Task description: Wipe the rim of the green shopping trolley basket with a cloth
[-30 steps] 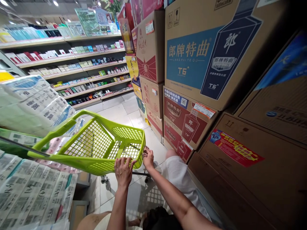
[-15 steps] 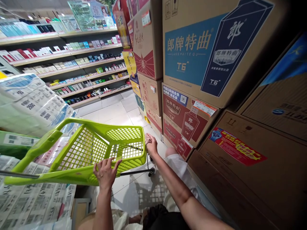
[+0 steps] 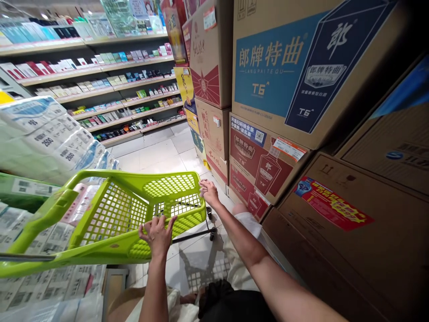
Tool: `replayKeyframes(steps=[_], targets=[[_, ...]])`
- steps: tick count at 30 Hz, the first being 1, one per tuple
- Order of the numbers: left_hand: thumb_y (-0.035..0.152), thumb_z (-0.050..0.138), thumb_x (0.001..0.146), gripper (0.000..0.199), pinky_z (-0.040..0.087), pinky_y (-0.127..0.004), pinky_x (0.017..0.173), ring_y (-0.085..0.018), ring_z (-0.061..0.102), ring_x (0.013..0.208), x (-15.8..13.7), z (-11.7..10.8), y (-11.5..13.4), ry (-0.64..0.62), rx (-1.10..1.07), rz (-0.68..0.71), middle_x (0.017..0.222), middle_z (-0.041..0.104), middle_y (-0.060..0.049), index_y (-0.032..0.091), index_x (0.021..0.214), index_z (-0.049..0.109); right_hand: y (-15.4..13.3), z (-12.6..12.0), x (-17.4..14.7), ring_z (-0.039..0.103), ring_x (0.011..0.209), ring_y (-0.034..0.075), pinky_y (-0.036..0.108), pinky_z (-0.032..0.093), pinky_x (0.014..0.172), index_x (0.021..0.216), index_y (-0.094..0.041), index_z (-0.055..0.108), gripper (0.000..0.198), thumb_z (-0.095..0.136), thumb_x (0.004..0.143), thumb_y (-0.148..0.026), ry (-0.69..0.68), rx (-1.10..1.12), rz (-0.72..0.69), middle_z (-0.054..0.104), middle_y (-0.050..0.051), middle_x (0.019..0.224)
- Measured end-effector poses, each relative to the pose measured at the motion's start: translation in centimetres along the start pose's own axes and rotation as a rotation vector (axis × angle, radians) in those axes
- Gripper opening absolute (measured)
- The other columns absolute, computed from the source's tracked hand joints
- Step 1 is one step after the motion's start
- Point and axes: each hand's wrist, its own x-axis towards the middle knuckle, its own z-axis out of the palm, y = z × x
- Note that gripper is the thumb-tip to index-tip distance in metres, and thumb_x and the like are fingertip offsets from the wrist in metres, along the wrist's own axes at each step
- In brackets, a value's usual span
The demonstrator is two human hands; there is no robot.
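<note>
Now the cart (image 3: 110,249) stands between the packs (image 3: 55,147) at left and the boxes (image 3: 268,76) at right; its handle (image 3: 43,222) is farther left and nearer than one second ago, so probably it is being turned. The left hand (image 3: 157,235) holds the near rim (image 3: 188,215) with half-bent fingers. The right hand (image 3: 209,192) has loosely curled fingers at the cart's right end; whether they grip, I cannot tell.
</note>
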Motion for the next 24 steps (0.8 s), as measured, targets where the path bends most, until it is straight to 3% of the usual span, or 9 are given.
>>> replayKeyframes(steps=[4,8,10,16,21,24], targets=[[0.049,0.044,0.097,0.039,0.015,-0.052,0.113,-0.027,0.048,0.104,-0.2,-0.1,1.2,0.025,0.041,-0.032,0.092,0.066,-0.007,0.022,0.082,0.068,3.0,0.9,-5.1,0.063,0.113,0.018,0.028,0.053,0.098,0.12,-0.023,0.074,0.062,0.051,0.067,-0.001,0.115,0.038,-0.04,0.064,0.007,0.124],[0.05,0.041,0.098,0.041,0.017,-0.054,0.11,-0.028,0.047,0.105,0.0,0.0,1.7,0.021,0.041,-0.058,0.094,0.067,-0.008,0.022,0.086,0.069,5.9,2.1,-9.5,0.065,0.11,0.02,0.031,0.052,0.1,0.117,-0.018,0.074,0.057,0.049,0.067,-0.005,0.243,0.06,0.143,0.067,0.009,0.113],[0.051,0.04,0.098,0.042,0.019,-0.054,0.108,-0.028,0.046,0.104,0.1,0.0,2.0,0.022,0.054,-0.07,0.094,0.067,-0.008,0.023,0.088,0.069,5.5,2.3,-9.3,0.066,0.107,0.02,0.03,0.053,0.098,0.115,-0.016,0.074,0.054,0.048,0.068,-0.006,0.264,0.06,0.188,0.067,0.009,0.11],[0.06,0.037,0.098,0.051,0.02,-0.053,0.108,-0.027,0.047,0.101,0.1,0.0,3.1,0.054,0.09,-0.068,0.093,0.067,-0.008,0.021,0.089,0.068,2.8,3.4,-8.1,0.049,0.134,0.025,0.044,0.038,0.116,0.145,-0.02,0.05,0.075,0.047,0.071,-0.004,0.374,-0.005,0.001,0.055,0.013,0.136],[0.065,0.038,0.095,0.054,0.023,-0.055,0.104,-0.03,0.047,0.102,0.2,0.1,4.0,0.05,0.067,-0.105,0.095,0.067,-0.01,0.021,0.09,0.07,6.2,5.4,-10.4,0.06,0.117,0.026,0.038,0.049,0.103,0.133,-0.014,0.057,0.064,0.047,0.07,-0.007,0.381,0.03,0.18,0.06,0.015,0.12],[0.065,0.039,0.094,0.054,0.024,-0.056,0.103,-0.031,0.046,0.105,0.1,0.2,4.2,0.043,0.033,-0.127,0.097,0.067,-0.012,0.021,0.091,0.07,7.8,5.9,-10.5,0.062,0.109,0.024,0.034,0.05,0.097,0.131,-0.016,0.057,0.064,0.047,0.068,-0.008,0.373,0.056,0.18,0.064,0.01,0.108]])
